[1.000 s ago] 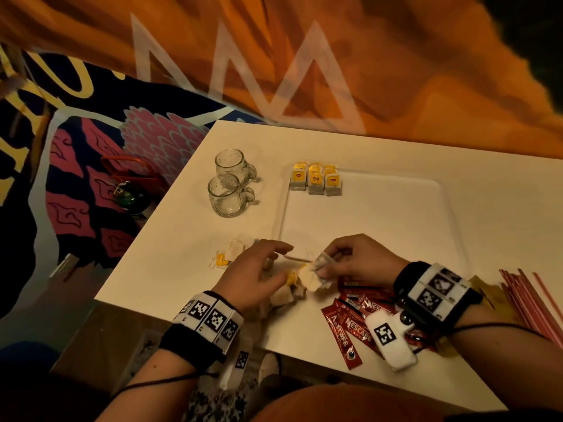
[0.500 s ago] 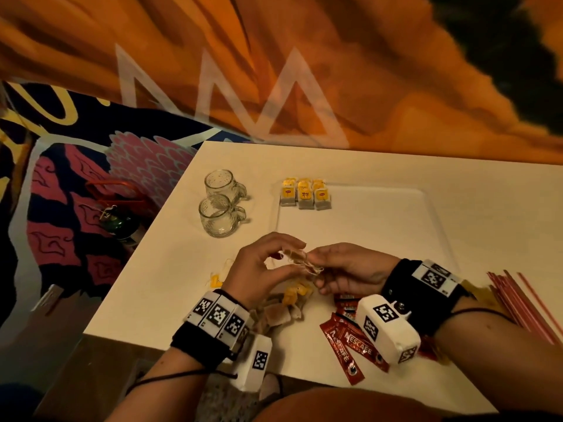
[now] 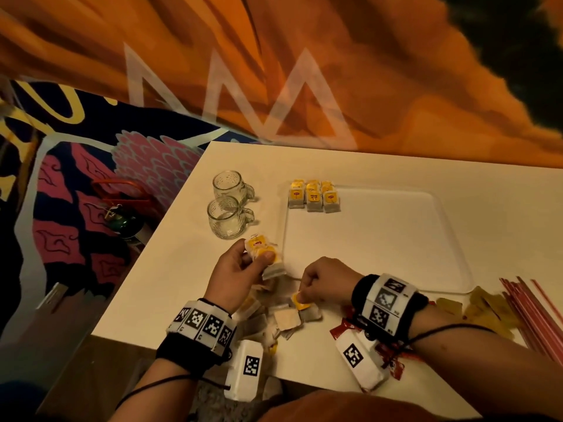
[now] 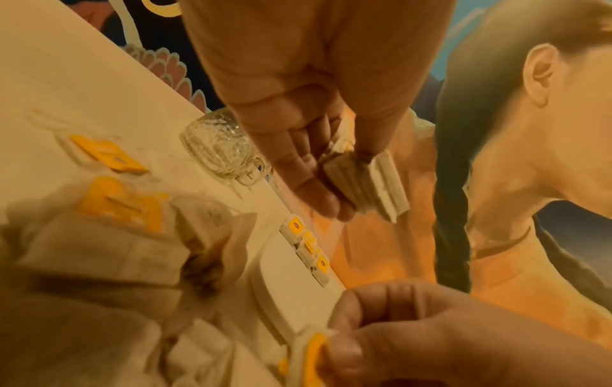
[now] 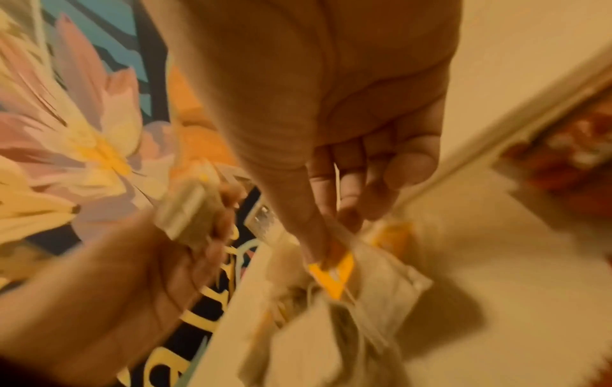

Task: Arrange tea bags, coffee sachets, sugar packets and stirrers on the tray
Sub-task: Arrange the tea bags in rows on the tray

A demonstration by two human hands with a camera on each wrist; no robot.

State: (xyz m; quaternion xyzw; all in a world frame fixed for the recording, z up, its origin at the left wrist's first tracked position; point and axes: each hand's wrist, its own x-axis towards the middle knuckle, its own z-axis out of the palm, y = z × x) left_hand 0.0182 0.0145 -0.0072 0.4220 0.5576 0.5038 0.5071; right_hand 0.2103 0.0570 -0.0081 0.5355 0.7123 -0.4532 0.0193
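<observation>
A white tray (image 3: 451, 239) lies on the table with several yellow-tagged tea bags (image 3: 313, 197) lined up at its far left corner. My left hand (image 3: 243, 269) is raised beside the tray's near left corner and grips a small stack of tea bags (image 3: 265, 254), which shows in the left wrist view as folded white bags (image 4: 364, 183). My right hand (image 3: 323, 284) pinches the yellow tag of a tea bag (image 3: 301, 304) over the loose pile of tea bags (image 3: 283, 321) at the table's front; in the right wrist view that tag (image 5: 334, 272) sits under my thumb.
Two glass mugs (image 3: 228, 205) stand left of the tray. Red coffee sachets (image 3: 387, 351) lie under my right wrist, yellow packets (image 3: 484, 306) and red stirrers (image 3: 536, 312) at the right. The table's front edge (image 3: 182, 348) is close to my wrists.
My left hand has lifted away from my right hand with a stack of tea bags. My right hand has dropped to the pile and pinched another tea bag's tag.
</observation>
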